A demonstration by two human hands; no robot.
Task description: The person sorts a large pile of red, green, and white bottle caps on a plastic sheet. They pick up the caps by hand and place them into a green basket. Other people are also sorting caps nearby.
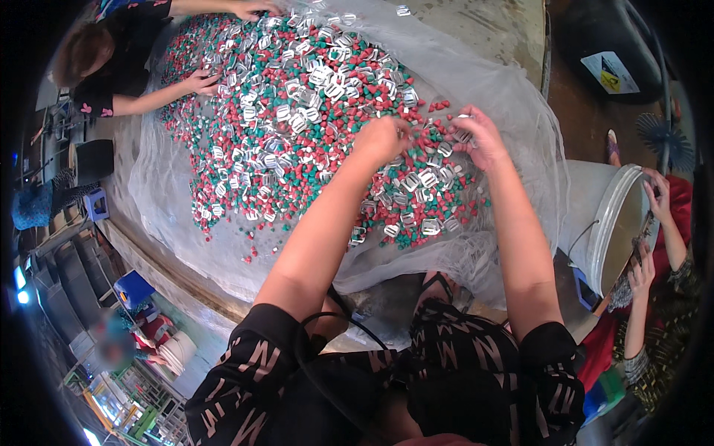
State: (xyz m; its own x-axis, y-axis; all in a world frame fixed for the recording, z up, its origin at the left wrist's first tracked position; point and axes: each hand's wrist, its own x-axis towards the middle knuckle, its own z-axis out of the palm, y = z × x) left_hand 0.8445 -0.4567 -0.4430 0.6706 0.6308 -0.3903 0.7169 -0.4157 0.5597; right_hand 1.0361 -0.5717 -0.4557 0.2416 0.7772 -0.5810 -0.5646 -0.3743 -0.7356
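Black clothes (245,372) with pale zigzag marks are nearest to the camera, just below the pile (286,175) of small red and green pieces and silvery buckles (428,179). Over the right part of the pile is the left hand (383,141), its fingers curled inward; I cannot tell whether it holds something. At the pile's right edge, the right hand (485,141) is partly open, fingers half bent above one buckle, but whether it grips this is not clear.

To the upper right of the pile, a black container (595,44) carries a white label (610,72) with a yellow diamond; its small writing cannot be read. Right of the pile, another person's hands (658,195) touch a whitish bucket (584,201). At its upper left, a co-worker's hand (202,82) reaches in.

Under the pile spreads a translucent sheet (513,97); the grey floor (483,26) shows beyond it.
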